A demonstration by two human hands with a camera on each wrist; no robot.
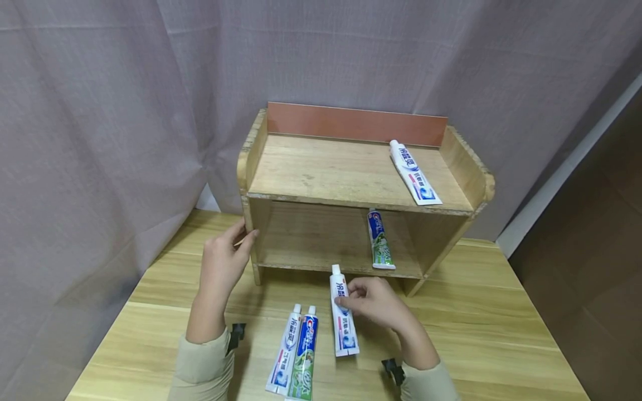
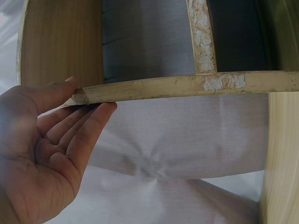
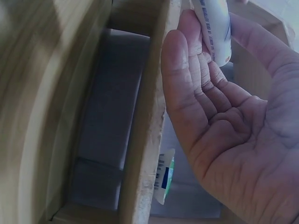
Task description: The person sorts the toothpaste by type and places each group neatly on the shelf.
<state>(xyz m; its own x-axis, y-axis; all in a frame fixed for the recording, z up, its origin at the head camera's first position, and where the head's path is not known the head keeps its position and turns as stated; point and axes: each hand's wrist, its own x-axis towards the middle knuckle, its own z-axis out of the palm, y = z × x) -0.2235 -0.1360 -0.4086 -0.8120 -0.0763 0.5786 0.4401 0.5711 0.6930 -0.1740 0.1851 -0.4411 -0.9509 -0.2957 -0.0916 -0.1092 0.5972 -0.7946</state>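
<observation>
My right hand (image 1: 378, 303) pinches a white toothpaste tube (image 1: 345, 334) between thumb and fingers, cap pointing toward the shelf. The tube is in front of the lower board's edge; in the right wrist view only part of this tube (image 3: 215, 32) shows. My left hand (image 1: 220, 259) grips the left side panel of the small wooden shelf (image 1: 311, 172). Thumb and fingers lie on opposite faces of that panel (image 2: 154, 88) in the left wrist view. A white toothpaste tube (image 1: 413, 172) lies on the top board at the right, and a blue and green one (image 1: 379, 239) on the lower board.
On the table (image 1: 481, 312), a white toothpaste tube (image 1: 285, 353) and a blue and green one (image 1: 304, 356) lie side by side, caps toward the shelf. A grey curtain (image 1: 125, 111) hangs behind. A dark brown panel (image 1: 587, 234) stands at the right.
</observation>
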